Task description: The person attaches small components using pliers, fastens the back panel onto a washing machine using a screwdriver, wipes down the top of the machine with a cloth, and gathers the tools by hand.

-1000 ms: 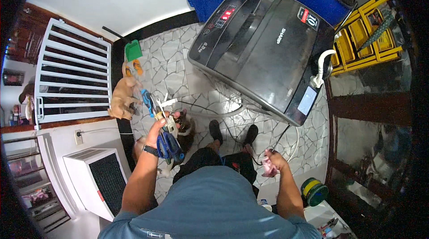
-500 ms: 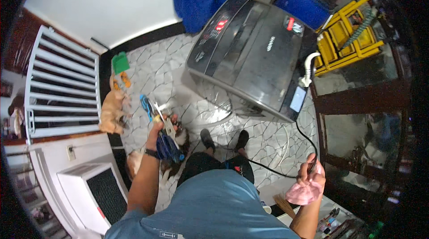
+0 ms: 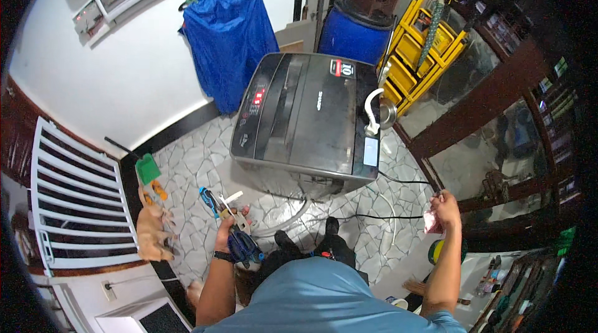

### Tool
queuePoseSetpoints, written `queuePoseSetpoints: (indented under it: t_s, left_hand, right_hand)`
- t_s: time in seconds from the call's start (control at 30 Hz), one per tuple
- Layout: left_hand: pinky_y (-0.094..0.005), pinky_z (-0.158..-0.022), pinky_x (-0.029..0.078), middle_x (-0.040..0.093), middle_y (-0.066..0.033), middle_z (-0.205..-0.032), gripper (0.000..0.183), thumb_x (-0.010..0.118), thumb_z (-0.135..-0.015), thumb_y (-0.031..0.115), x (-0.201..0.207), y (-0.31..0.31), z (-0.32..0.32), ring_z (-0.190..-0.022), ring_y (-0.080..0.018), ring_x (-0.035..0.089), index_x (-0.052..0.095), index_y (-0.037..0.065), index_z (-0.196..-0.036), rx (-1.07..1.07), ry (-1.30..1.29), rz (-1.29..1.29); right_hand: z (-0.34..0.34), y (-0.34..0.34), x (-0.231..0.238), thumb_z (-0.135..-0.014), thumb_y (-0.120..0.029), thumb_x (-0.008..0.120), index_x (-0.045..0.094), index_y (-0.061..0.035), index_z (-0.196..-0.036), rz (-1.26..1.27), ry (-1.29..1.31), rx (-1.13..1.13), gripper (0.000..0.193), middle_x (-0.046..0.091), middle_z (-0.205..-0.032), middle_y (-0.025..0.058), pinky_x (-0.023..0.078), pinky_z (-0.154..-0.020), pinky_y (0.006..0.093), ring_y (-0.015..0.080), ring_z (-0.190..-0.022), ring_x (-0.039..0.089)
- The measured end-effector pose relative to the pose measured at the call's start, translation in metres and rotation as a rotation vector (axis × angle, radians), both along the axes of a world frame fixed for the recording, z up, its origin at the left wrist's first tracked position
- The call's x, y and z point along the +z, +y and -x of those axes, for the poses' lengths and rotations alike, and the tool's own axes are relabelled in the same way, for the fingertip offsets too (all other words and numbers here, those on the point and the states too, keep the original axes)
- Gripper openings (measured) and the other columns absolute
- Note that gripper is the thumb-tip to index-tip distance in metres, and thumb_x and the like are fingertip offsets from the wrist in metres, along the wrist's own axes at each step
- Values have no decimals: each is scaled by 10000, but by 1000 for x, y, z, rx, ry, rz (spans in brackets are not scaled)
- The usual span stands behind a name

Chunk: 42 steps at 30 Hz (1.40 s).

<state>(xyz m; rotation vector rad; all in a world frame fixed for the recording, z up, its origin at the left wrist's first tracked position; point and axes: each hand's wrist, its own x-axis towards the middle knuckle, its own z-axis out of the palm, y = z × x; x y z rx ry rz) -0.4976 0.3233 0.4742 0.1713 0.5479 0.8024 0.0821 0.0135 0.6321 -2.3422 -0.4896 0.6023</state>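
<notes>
Plainly, left fingers (image 3: 228, 223) grip one bundle of tools (image 3: 243, 247), right fingers (image 3: 440, 201) one pink cloth (image 3: 430, 223) and one black cable (image 3: 389, 217).

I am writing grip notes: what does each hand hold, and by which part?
Left hand: tool bundle, around its middle. Right hand: pink cloth, by its upper part, and apparently black cable, exact place hidden.

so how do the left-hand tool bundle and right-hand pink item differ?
The tool bundle shows blue and beige; the pink item looks one colour. The bundle looks larger than the pink item. The bundle has stiff-looking pieces; the pink item looks soft. Both are held: left hand, right hand.
</notes>
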Motion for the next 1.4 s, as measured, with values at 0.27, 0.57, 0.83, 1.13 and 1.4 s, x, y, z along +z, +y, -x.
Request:
queuePoseSetpoints:
  t_s: [0.27, 0.57, 0.83, 1.13, 1.4]
  left_hand:
    - [-369, -845, 580, 629, -119, -1256, 212, 668, -913, 207, 53, 37, -5, -985, -250, 676, 602, 153, -1108, 88, 151, -151]
    - [-368, -801, 603, 634, -141, -1244, 231, 681, -895, 218, 63, 66, -22, -985, -271, 685, 614, 131, -1098, 185, 205, -185]
    - [-348, -780, 605, 633, -149, -1248, 254, 651, -919, 246, 54, 163, -104, -967, -257, 689, 603, 95, -1118, 278, 46, -223]
    - [-396, -724, 619, 601, -159, -1279, 247, 611, -956, 264, 29, 219, -133, -962, -257, 695, 603, 101, -1142, 224, -71, -299]
    - [-411, -695, 616, 597, -163, -1311, 309, 585, -960, 315, 29, 189, -150, -940, -244, 700, 577, 118, -1198, 224, -7, -282]
  right_hand:
    - [-22, 24, -203, -808, -225, 777, 488, 50, -1377, 224, 323, -80, 695, 653, -1231, 230, 518, -896, 427, 310, -1118, 639]
    - [-27, 255, -92, -958, -518, 552, 582, -23, -1294, -302, 3, -85, 598, 685, -1026, 203, 510, -756, 403, 305, -911, 662]
    - [-93, 409, -10, -802, -672, 652, 603, 9, -1281, 127, -271, 102, 834, 653, -1194, 284, 484, -968, 473, 421, -1142, 624]
    - [-129, 435, -43, -622, -355, 926, 572, -14, -1316, -84, -44, 251, 850, 687, -1200, 205, 533, -904, 391, 329, -1084, 680]
    - [-167, 504, -60, -624, -472, 899, 465, 72, -1380, -49, -99, 478, 1027, 629, -1264, 278, 467, -1023, 405, 382, -1202, 608]
